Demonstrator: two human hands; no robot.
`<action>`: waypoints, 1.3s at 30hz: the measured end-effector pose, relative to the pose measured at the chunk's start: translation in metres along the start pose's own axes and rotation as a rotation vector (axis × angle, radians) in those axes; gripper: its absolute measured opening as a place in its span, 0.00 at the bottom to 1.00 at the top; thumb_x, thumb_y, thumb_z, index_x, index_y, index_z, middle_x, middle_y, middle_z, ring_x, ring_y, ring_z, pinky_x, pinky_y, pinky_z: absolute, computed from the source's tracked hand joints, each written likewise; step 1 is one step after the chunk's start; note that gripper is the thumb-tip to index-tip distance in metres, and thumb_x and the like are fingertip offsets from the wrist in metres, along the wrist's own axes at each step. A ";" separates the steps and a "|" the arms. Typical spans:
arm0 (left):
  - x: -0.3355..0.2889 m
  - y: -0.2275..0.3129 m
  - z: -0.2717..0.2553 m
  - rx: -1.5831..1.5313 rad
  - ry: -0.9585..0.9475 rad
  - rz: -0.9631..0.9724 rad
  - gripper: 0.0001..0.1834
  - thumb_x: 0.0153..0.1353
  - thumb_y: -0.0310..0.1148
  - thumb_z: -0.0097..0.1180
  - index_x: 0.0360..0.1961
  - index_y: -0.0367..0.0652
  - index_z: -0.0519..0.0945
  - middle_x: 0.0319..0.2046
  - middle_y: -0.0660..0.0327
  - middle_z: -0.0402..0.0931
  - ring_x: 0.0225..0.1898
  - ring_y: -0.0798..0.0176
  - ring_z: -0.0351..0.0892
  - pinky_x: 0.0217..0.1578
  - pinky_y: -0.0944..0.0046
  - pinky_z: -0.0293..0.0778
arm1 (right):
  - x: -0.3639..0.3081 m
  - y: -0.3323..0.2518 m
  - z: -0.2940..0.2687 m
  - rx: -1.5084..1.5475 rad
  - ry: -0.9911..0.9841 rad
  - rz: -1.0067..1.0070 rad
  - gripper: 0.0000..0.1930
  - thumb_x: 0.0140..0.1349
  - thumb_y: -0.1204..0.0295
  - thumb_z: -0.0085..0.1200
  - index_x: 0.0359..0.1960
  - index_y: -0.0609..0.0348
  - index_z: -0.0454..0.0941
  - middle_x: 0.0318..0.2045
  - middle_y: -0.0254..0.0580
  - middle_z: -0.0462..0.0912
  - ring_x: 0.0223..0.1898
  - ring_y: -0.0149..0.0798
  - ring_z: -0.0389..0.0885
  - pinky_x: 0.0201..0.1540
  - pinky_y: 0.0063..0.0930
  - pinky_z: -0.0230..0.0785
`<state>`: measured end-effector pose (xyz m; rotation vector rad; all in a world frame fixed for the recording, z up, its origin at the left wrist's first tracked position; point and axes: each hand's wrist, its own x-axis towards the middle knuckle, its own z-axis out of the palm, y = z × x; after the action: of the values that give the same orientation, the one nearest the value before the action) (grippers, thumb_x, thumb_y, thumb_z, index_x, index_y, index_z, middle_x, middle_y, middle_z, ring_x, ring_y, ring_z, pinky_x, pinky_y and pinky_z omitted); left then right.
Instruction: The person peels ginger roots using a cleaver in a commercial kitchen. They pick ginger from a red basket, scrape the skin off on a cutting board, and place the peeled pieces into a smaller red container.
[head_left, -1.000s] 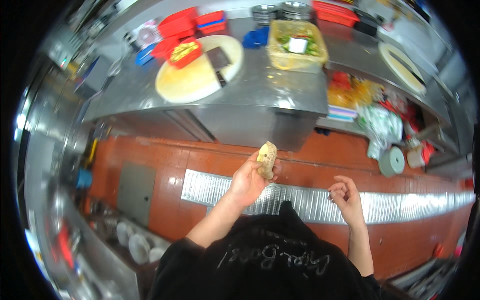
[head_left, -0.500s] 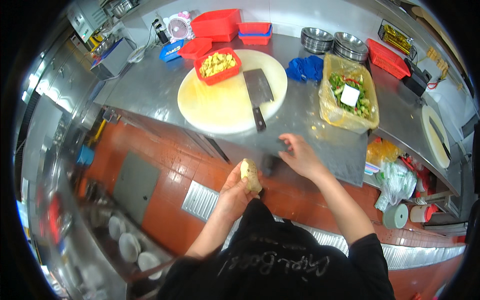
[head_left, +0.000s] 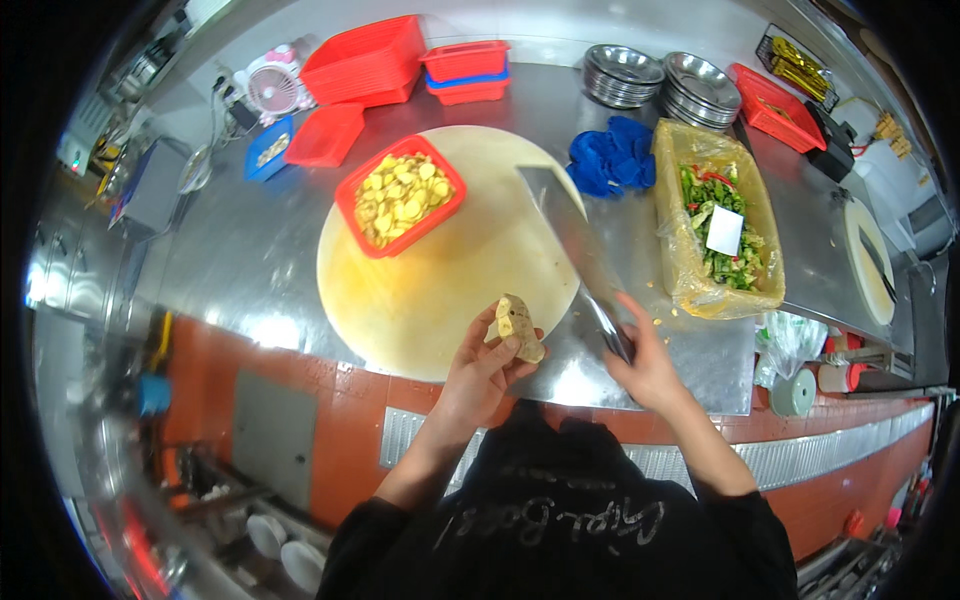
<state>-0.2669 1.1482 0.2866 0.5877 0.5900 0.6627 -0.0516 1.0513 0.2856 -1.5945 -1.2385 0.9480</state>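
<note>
My left hand (head_left: pixel 485 365) is closed around a knobby piece of ginger (head_left: pixel 517 328), pale yellow at its cut side and brown-skinned elsewhere, just over the near edge of the round cutting board (head_left: pixel 470 275). On the right, my right hand (head_left: pixel 650 360) grips the dark handle of a cleaver (head_left: pixel 572 235). Its broad metal blade slants up and left across the board's right edge. A red plastic basket (head_left: pixel 363 235) full of yellow ginger slices (head_left: pixel 405 195) stands on the board's upper left part.
Right of the board are a crumpled blue cloth (head_left: pixel 612 155) and a bag-lined container (head_left: pixel 680 270) of chopped green vegetables. Stacked metal plates (head_left: pixel 622 75), red baskets (head_left: pixel 362 60) and a small pink fan (head_left: pixel 275 88) line the back of the steel counter (head_left: pixel 240 270).
My right hand, empty before, has taken hold of the cleaver, and the blade has shifted toward the board's right edge. The ginger in my left hand is now over the board's edge.
</note>
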 end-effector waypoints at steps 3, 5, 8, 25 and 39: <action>0.026 -0.003 0.017 0.079 -0.068 -0.057 0.29 0.62 0.25 0.48 0.63 0.43 0.54 0.50 0.47 0.71 0.49 0.54 0.74 0.47 0.63 0.72 | -0.035 -0.012 -0.039 0.009 0.086 0.119 0.31 0.56 0.75 0.51 0.62 0.60 0.54 0.27 0.41 0.75 0.24 0.27 0.71 0.26 0.23 0.64; 0.046 -0.013 0.036 0.167 -0.141 -0.083 0.29 0.62 0.25 0.49 0.63 0.42 0.55 0.49 0.51 0.72 0.49 0.59 0.74 0.46 0.64 0.71 | -0.047 -0.008 -0.058 -0.063 0.132 0.154 0.27 0.58 0.75 0.51 0.60 0.60 0.60 0.26 0.40 0.76 0.21 0.27 0.70 0.23 0.23 0.64; 0.069 -0.031 0.057 0.382 -0.321 -0.094 0.31 0.61 0.34 0.52 0.63 0.42 0.55 0.51 0.53 0.69 0.51 0.59 0.72 0.50 0.62 0.70 | -0.055 -0.022 -0.068 -0.699 0.238 -0.159 0.29 0.49 0.79 0.52 0.57 0.57 0.67 0.21 0.40 0.74 0.18 0.37 0.73 0.21 0.29 0.67; 0.089 -0.074 0.148 0.308 -0.437 -0.231 0.31 0.59 0.31 0.56 0.59 0.38 0.55 0.50 0.51 0.69 0.52 0.58 0.72 0.51 0.61 0.70 | -0.081 0.011 -0.133 -1.180 0.452 -0.121 0.28 0.46 0.73 0.57 0.55 0.51 0.71 0.17 0.38 0.69 0.16 0.36 0.72 0.18 0.28 0.67; 0.096 -0.070 0.159 0.328 -0.549 -0.194 0.34 0.60 0.43 0.54 0.60 0.38 0.56 0.54 0.57 0.64 0.56 0.63 0.66 0.54 0.63 0.68 | -0.087 -0.017 -0.123 -1.143 0.471 -0.314 0.25 0.47 0.73 0.57 0.52 0.52 0.74 0.14 0.32 0.64 0.13 0.31 0.68 0.15 0.25 0.64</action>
<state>-0.0730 1.1226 0.3198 0.9644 0.2320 0.2000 0.0393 0.9456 0.3456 -2.1560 -1.7034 -0.4670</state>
